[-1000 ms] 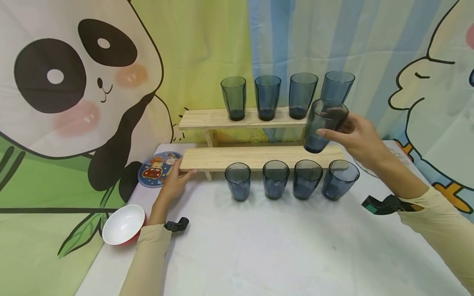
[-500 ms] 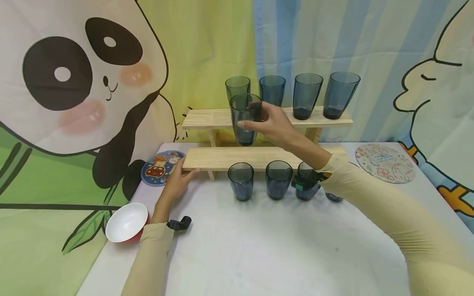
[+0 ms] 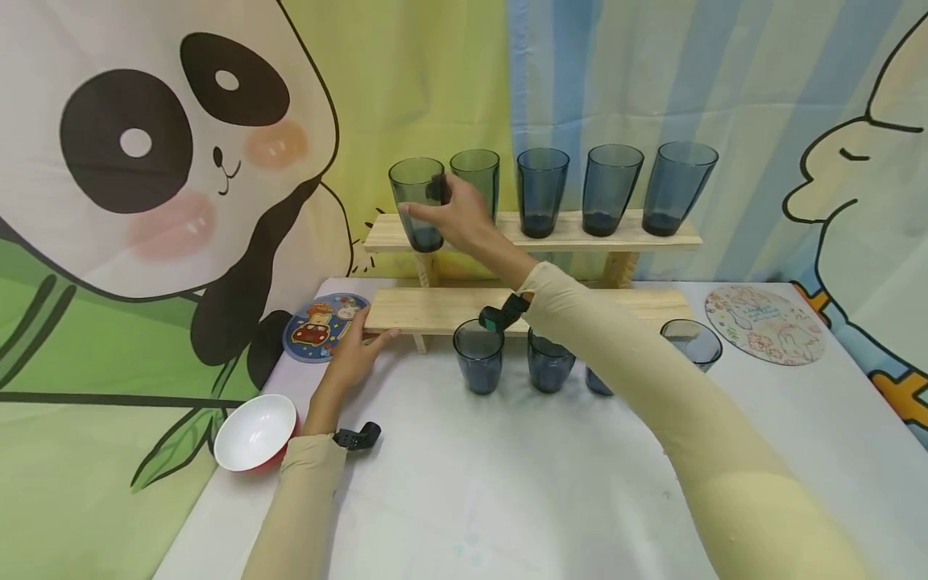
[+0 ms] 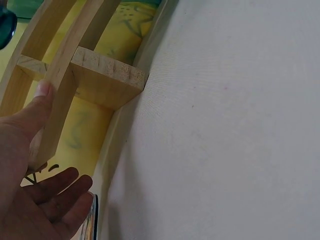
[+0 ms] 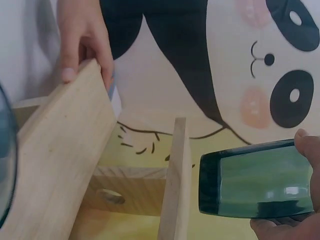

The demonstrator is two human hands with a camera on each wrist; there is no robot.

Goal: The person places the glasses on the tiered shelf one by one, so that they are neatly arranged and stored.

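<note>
My right hand (image 3: 464, 211) grips a blue-grey tumbler (image 3: 416, 181) at the left end of the upper shelf board (image 3: 500, 235). In the right wrist view this tumbler (image 5: 255, 182) has its base close over the board's edge, the thumb on one side and fingers on the other. Several matching tumblers (image 3: 542, 189) stand upright in a row to its right. My left hand (image 3: 354, 354) holds the left end of the lower shelf board (image 3: 428, 308). The left wrist view has the left thumb (image 4: 37, 110) pressed against the wooden shelf (image 4: 62, 85).
Several tumblers (image 3: 478, 362) stand on the white table (image 3: 464, 483) before the shelf, partly hidden by my right sleeve. A white-and-red bowl (image 3: 255, 433) and a blue round mat (image 3: 322, 329) lie left. A floral round mat (image 3: 764, 326) lies right. A printed curtain hangs behind.
My right hand has carried the tumbler leftward from the shelf's right side, past the standing tumblers, to the upper board's left end. The left hand keeps its hold on the lower board.
</note>
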